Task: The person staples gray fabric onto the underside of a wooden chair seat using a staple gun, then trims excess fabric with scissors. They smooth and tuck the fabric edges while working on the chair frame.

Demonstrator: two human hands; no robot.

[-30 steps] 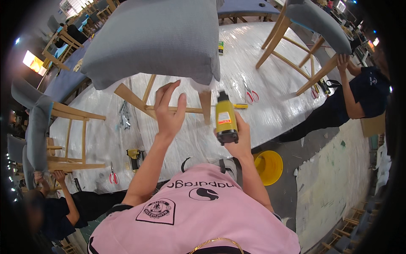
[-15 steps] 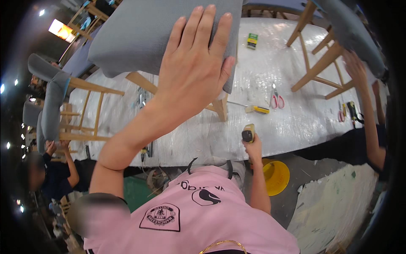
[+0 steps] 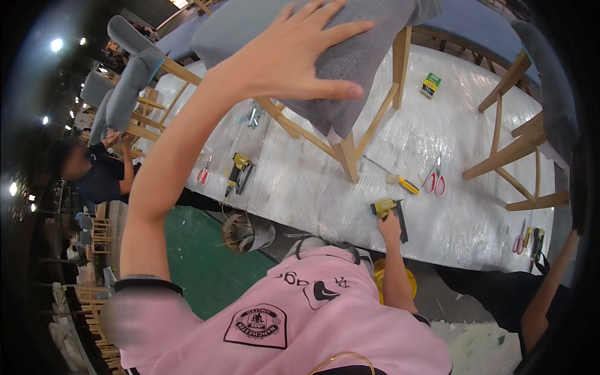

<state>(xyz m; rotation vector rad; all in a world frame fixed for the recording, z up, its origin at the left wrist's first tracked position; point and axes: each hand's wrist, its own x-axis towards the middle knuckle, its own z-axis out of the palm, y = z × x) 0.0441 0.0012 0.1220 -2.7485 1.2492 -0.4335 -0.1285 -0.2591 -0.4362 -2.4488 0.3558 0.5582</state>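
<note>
My left hand [image 3: 297, 59] is open, fingers spread over the grey fabric seat [image 3: 250, 31] of a wooden chair. Whether the palm presses on it is hard to tell. At the near corner, the fabric hangs loosely around the top of a wooden leg [image 3: 345, 161]. Lower and to the right, my right hand [image 3: 391, 227] is wrapped round the handle of a yellow-and-black staple gun [image 3: 385, 206], held near the table's front edge. A screwdriver with a yellow handle [image 3: 409, 184] and red-handled scissors [image 3: 435, 182] lie beyond it.
A plastic-wrapped table [image 3: 300, 187] carries a second staple gun [image 3: 237, 172], more scissors [image 3: 204, 173] and a small green-and-yellow box [image 3: 431, 85]. Another grey chair [image 3: 531, 137] stands at right, with a co-worker's arm [image 3: 550, 290] nearby. A person [image 3: 94, 169] works at left. A yellow bucket [image 3: 409, 284] sits below.
My left hand's fingers have spread wider. The staple gun in my right hand has turned to show its side. The view has shifted, revealing the second staple gun at left.
</note>
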